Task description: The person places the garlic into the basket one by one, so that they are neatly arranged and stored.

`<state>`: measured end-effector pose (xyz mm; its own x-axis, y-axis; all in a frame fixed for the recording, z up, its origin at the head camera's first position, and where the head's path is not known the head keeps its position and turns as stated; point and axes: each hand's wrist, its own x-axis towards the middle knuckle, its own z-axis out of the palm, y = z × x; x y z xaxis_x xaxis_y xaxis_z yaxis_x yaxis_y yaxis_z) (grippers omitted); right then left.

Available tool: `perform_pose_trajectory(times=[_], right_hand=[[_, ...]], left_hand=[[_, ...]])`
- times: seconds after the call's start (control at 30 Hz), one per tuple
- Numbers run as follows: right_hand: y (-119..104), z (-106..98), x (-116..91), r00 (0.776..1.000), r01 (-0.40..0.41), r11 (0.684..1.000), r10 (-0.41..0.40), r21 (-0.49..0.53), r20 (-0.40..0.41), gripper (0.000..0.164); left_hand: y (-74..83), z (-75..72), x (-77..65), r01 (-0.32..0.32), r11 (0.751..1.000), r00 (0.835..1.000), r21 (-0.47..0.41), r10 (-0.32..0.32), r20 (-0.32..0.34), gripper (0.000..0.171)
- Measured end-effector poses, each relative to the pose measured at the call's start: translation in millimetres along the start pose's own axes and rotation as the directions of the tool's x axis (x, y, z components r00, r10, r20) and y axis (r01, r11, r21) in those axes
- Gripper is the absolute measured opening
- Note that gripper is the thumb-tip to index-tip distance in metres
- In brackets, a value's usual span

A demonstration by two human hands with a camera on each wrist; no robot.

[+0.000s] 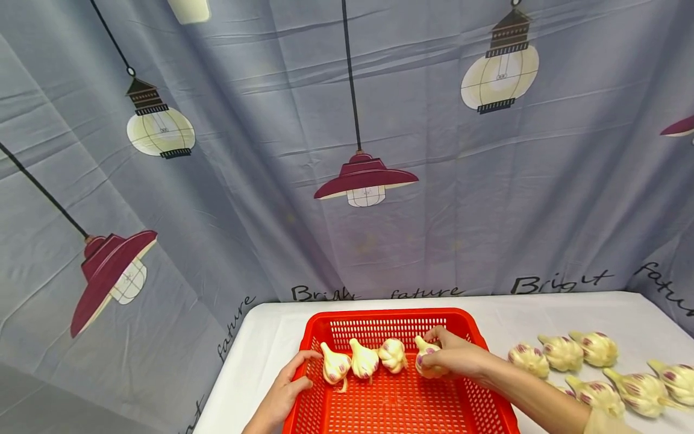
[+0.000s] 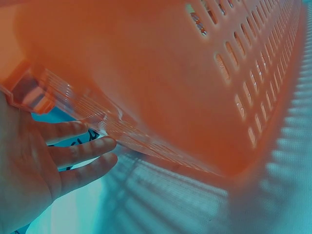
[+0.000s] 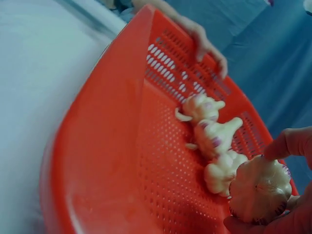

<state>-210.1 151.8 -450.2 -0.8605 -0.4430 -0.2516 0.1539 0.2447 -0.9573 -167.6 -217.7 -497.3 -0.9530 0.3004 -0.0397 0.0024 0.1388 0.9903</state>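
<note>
A garlic bulb (image 1: 429,360) is pinched between the thumb and fingers of my right hand (image 1: 452,354), at the right side of a red plastic basket (image 1: 396,416). The right wrist view shows the round base of this bulb (image 3: 259,190) toward the camera. Along the basket's far part lie three more bulbs in a row: one at left (image 1: 335,365), one in the middle (image 1: 364,359) and one at right (image 1: 393,355). My left hand (image 1: 284,389) holds the basket's left rim, thumb and a finger over it; other fingers (image 2: 83,153) stretch outside the wall.
On the white table (image 1: 255,349), right of the basket, several garlic bulbs (image 1: 596,349) lie in two rows, partly behind my right forearm. A grey curtain (image 1: 379,253) printed with lamps hangs behind the table.
</note>
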Motion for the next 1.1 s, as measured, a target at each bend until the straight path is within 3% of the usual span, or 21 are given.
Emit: perform_pose_trajectory(times=[0.37, 0.63, 1.1], right_hand=[[-1, 15, 12, 0.995, 0.000, 0.985, -0.016, -0.171, -0.094, 0.047], [-13, 18, 16, 0.988, -0.013, 0.909, -0.053, -0.417, -0.146, 0.052], [1, 23, 31, 0.975, 0.013, 0.809, -0.141, -0.587, -0.172, 0.052]], left_hand=[[-0.4, -0.9, 1.2, -0.005, 1.000, 1.000, 0.008, 0.005, -0.007, 0.048], [-2.6, -0.9, 1.3, 0.014, 1.000, 1.000, -0.021, -0.015, -0.017, 0.049], [-1.3, -0.6, 1.5, 0.014, 1.000, 1.000, -0.003, -0.015, -0.021, 0.048]])
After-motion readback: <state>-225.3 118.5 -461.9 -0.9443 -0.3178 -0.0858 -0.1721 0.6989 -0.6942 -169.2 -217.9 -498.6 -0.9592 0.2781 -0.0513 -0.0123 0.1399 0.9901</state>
